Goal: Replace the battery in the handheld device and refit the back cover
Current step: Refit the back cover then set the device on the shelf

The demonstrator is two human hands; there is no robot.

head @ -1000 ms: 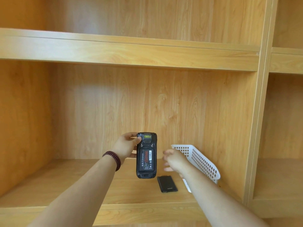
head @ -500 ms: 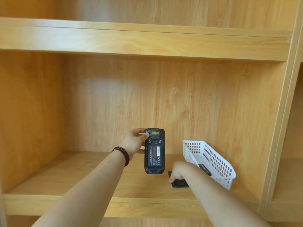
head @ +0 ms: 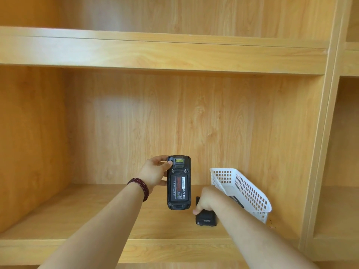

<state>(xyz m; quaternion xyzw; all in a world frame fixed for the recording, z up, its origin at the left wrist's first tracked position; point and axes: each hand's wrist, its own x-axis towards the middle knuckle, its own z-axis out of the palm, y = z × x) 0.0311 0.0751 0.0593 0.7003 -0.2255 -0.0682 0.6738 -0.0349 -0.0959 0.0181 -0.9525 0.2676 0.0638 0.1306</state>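
The right hand (head: 206,200) is down on the shelf (head: 77,216), its fingers (head: 196,211) curled over the top end of the black back cover (head: 206,220), which lies flat there; whether they have truly closed round it or only rest on it I cannot tell, since the hand hides that end. The left hand (head: 155,173) holds the handheld device (head: 178,182) upright in the air, thumb across its upper edge, the other fingers behind it. The back is open towards me and the labelled battery (head: 179,188) sits in its bay.

From here, I would say the cover could slide away along the smooth wood instead of lifting, since it lies flat with little edge to catch. The battery has nothing over it, so a tilt of the device might let it drop out if it is not fully seated.

Just right of the cover, the white perforated basket (head: 250,193) stands tilted against the side wall. A dark flat object with a label (head: 236,200) lies in it, mostly hidden by the forearm; I cannot say what it is.
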